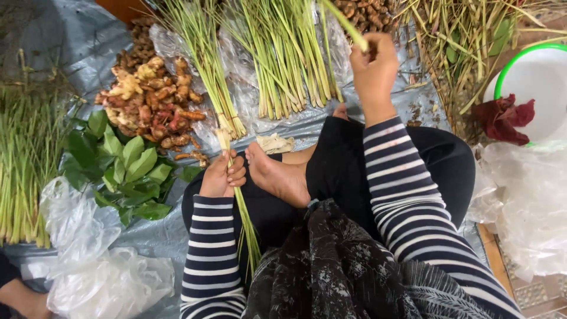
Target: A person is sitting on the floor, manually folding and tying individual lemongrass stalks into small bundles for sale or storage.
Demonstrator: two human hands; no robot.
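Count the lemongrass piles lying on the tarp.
3: one pile beside the ginger, one pile at top centre, one pile at the left edge. The left hand and right hand hold more stalks; other piles may lie out of frame.

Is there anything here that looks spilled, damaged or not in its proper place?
Nothing looks spilled or broken. One small oddity: a pale scrap lies alone on the grey sheet near the bare foot, apart from the lemongrass bundles. The left hand grips some stalks; the right hand holds one stalk.
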